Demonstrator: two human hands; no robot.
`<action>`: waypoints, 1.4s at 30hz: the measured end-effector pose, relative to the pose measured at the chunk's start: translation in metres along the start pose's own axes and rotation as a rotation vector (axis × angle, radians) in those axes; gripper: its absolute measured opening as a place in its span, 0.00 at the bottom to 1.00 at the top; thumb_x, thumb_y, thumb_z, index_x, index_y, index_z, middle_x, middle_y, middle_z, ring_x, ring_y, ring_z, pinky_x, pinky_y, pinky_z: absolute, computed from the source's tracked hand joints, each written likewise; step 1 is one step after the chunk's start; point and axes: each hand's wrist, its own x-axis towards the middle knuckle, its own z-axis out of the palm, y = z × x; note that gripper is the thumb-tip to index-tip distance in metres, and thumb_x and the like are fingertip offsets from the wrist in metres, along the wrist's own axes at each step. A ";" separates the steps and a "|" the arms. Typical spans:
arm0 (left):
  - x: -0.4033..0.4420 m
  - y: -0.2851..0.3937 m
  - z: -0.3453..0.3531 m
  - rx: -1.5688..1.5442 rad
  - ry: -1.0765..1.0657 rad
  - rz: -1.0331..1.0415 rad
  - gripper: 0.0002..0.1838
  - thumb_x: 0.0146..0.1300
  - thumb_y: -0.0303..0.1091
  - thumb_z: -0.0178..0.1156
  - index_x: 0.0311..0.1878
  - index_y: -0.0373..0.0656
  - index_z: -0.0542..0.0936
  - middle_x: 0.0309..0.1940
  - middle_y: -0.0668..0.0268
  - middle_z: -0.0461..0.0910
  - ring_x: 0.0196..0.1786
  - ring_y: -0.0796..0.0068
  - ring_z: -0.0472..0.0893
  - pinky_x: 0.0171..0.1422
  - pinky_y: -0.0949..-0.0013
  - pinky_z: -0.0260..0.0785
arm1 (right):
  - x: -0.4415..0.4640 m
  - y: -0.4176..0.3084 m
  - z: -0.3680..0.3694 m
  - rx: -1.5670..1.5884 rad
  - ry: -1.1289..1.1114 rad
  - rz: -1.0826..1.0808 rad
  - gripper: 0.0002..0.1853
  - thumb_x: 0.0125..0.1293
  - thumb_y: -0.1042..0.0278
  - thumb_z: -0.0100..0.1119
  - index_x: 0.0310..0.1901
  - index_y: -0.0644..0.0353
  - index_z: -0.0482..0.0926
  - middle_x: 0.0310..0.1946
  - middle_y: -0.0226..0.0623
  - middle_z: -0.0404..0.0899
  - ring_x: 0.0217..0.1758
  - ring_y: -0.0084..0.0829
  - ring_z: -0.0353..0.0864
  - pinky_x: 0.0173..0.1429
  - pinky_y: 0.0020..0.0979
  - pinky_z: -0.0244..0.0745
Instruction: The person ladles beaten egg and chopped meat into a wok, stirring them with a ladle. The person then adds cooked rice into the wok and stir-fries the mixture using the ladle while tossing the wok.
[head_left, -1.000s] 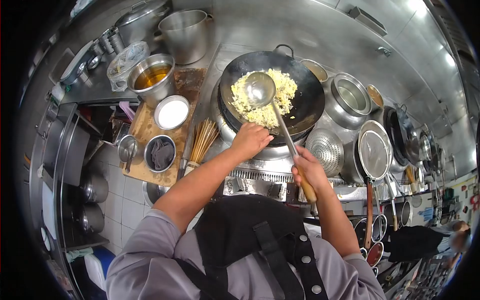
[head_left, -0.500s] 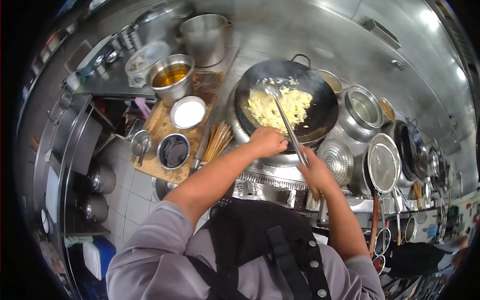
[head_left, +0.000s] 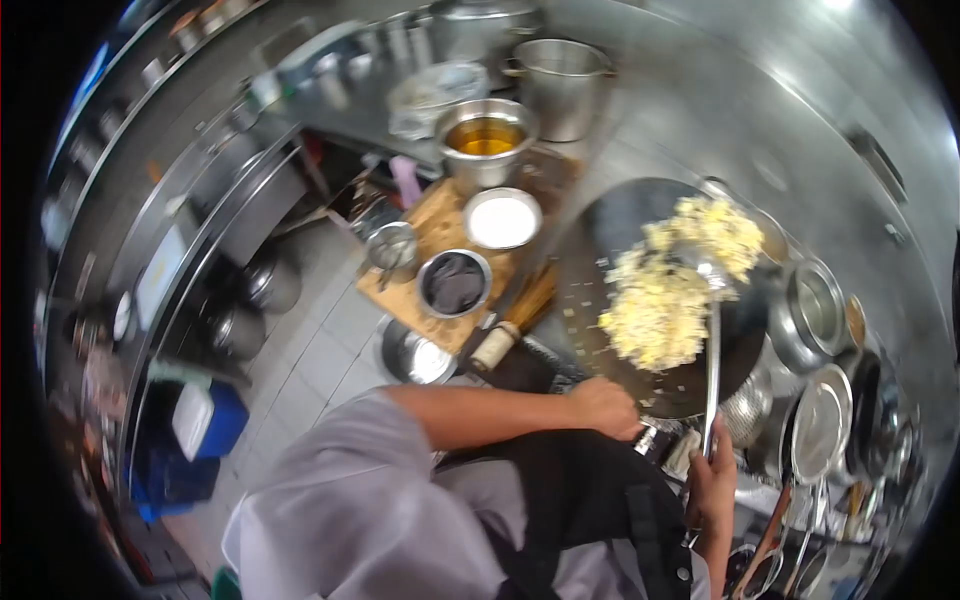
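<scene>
My left hand (head_left: 603, 408) is closed at the near rim of a dark wok (head_left: 590, 235); the part it grips is hidden under the fingers. In my right hand (head_left: 712, 478) is the handle of a metal ladle (head_left: 713, 340). The ladle's round head lies among crumbly yellow and white food (head_left: 655, 315), which looks like egg with rice. Motion blurs the food, which spreads from the middle of the wok up to its far right side. Small bits stick to the wok's near left wall.
Left of the wok, a wooden board (head_left: 440, 215) bears a pot of amber liquid (head_left: 487, 140), a bowl of white contents (head_left: 503, 219) and a bowl with dark cloth (head_left: 455, 283). Bamboo sticks (head_left: 530, 300) lie beside the wok. Strainers (head_left: 822, 425) and a metal pot (head_left: 815, 305) stand right.
The view has swung left, so everything sits further right. The food has shifted toward the wok's far right, with the ladle head among it. Both hands keep their grips.
</scene>
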 end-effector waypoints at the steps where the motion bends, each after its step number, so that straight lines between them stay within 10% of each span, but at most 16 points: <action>1: 0.003 0.009 -0.020 -0.007 -0.039 -0.088 0.24 0.73 0.53 0.52 0.28 0.51 0.87 0.30 0.61 0.88 0.36 0.52 0.87 0.41 0.50 0.79 | -0.029 -0.022 -0.021 0.131 -0.071 0.150 0.37 0.69 0.81 0.58 0.80 0.55 0.64 0.29 0.27 0.77 0.24 0.18 0.74 0.26 0.23 0.71; 8: 0.091 -0.044 -0.013 0.082 0.431 0.016 0.23 0.70 0.52 0.57 0.26 0.47 0.85 0.30 0.60 0.86 0.38 0.54 0.85 0.41 0.51 0.77 | -0.031 -0.047 -0.037 -0.197 -0.125 0.315 0.37 0.70 0.71 0.63 0.80 0.45 0.66 0.26 0.34 0.79 0.28 0.27 0.80 0.36 0.34 0.77; 10: 0.067 -0.025 -0.006 0.184 0.312 -0.085 0.23 0.69 0.52 0.60 0.22 0.47 0.83 0.25 0.60 0.83 0.34 0.53 0.84 0.38 0.50 0.76 | 0.017 0.003 -0.011 -0.326 0.018 -0.083 0.36 0.71 0.67 0.63 0.79 0.43 0.65 0.30 0.42 0.85 0.33 0.39 0.84 0.44 0.40 0.78; 13: 0.006 0.002 -0.008 0.165 0.161 -0.039 0.24 0.67 0.53 0.61 0.19 0.48 0.81 0.21 0.60 0.80 0.28 0.53 0.82 0.35 0.49 0.75 | 0.005 -0.019 -0.009 -0.388 0.000 -0.085 0.37 0.71 0.70 0.64 0.80 0.46 0.64 0.30 0.38 0.79 0.27 0.28 0.72 0.34 0.35 0.74; 17: 0.040 -0.003 -0.050 0.202 0.275 0.052 0.24 0.67 0.52 0.62 0.19 0.47 0.80 0.20 0.62 0.79 0.27 0.57 0.82 0.32 0.52 0.74 | -0.089 -0.064 -0.069 0.175 -0.193 0.396 0.36 0.70 0.75 0.63 0.79 0.47 0.68 0.25 0.25 0.73 0.28 0.16 0.73 0.32 0.25 0.70; 22: 0.092 -0.030 -0.017 0.159 0.467 0.019 0.23 0.69 0.50 0.58 0.23 0.44 0.83 0.25 0.60 0.83 0.30 0.54 0.84 0.37 0.50 0.76 | -0.049 -0.055 -0.046 -0.041 -0.079 0.333 0.33 0.72 0.71 0.62 0.78 0.45 0.69 0.26 0.30 0.76 0.27 0.21 0.72 0.33 0.28 0.71; 26: 0.010 0.008 -0.009 0.145 -0.069 -0.091 0.24 0.69 0.53 0.59 0.24 0.47 0.86 0.25 0.59 0.84 0.31 0.55 0.85 0.37 0.50 0.77 | 0.009 0.011 -0.004 -0.401 0.038 -0.152 0.33 0.72 0.69 0.65 0.78 0.47 0.67 0.30 0.35 0.80 0.27 0.30 0.74 0.34 0.36 0.73; 30: 0.024 0.007 -0.057 0.198 0.205 0.077 0.24 0.68 0.52 0.60 0.21 0.46 0.82 0.23 0.60 0.82 0.31 0.53 0.84 0.37 0.50 0.76 | -0.075 -0.057 -0.052 0.170 -0.142 0.309 0.35 0.71 0.74 0.63 0.79 0.49 0.68 0.26 0.30 0.77 0.25 0.21 0.72 0.30 0.28 0.70; 36: 0.084 -0.033 -0.022 0.139 0.439 0.036 0.23 0.70 0.52 0.58 0.25 0.45 0.83 0.27 0.58 0.83 0.33 0.53 0.83 0.40 0.50 0.75 | -0.045 -0.066 -0.048 -0.163 -0.089 0.337 0.33 0.71 0.72 0.63 0.77 0.45 0.70 0.29 0.30 0.77 0.28 0.21 0.76 0.35 0.29 0.74; 38: 0.047 -0.012 -0.013 0.194 0.177 -0.061 0.23 0.70 0.52 0.58 0.26 0.45 0.84 0.27 0.58 0.83 0.34 0.53 0.84 0.41 0.49 0.76 | 0.008 0.024 -0.015 -0.463 0.122 -0.257 0.32 0.72 0.71 0.64 0.77 0.45 0.70 0.27 0.31 0.77 0.29 0.23 0.76 0.37 0.31 0.75; 42: 0.000 0.004 -0.036 0.042 0.084 0.085 0.25 0.70 0.53 0.58 0.24 0.44 0.83 0.24 0.59 0.82 0.33 0.52 0.84 0.39 0.51 0.77 | -0.048 -0.062 -0.032 -0.080 -0.085 0.182 0.33 0.72 0.72 0.64 0.77 0.45 0.70 0.29 0.31 0.77 0.30 0.21 0.75 0.37 0.29 0.75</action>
